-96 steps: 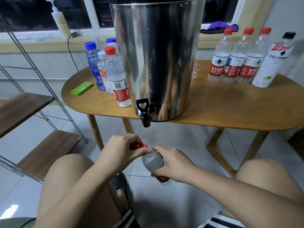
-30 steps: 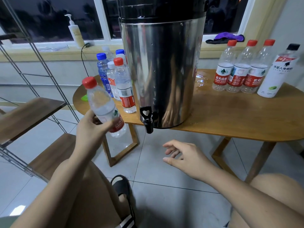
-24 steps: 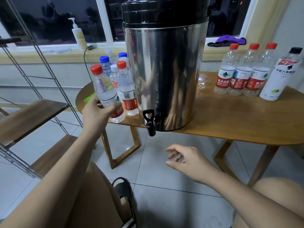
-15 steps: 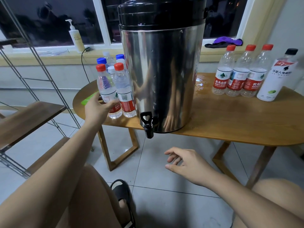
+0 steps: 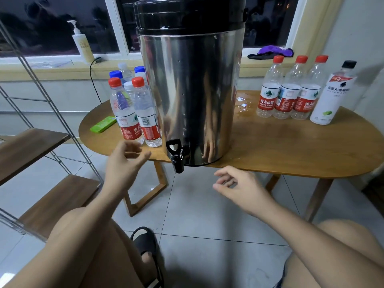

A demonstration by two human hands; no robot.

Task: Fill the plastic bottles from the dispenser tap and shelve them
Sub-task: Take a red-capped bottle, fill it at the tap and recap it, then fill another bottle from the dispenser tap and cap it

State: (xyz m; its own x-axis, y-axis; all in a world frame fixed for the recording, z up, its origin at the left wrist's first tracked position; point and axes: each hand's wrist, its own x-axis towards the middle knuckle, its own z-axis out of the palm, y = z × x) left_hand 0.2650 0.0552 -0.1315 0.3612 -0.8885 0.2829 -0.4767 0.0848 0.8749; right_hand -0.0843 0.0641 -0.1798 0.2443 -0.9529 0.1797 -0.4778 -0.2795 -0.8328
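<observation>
While left hand (image 5: 124, 163), right hand (image 5: 243, 188) hover empty | table (image 5: 291, 146) wet beside dispenser (image 5: 191, 90) | tiled floor (image 5: 207, 215)

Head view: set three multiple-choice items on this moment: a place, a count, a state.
1. Where does the flat green plastic object lie?
A. on the windowsill
B. on the oval wooden table, left of the bottle cluster
C. on the floor
2. How many red-capped clear plastic bottles stand right of the tall steel dispenser?
A. two
B. three
C. five
3. What is the left hand doing?
A. holding a bottle
B. pressing the tap
C. open, holding nothing
Answers: 1B, it rests on the tabletop; 2B, three red caps line up there; 3C, its spread fingers hold nothing.
</observation>
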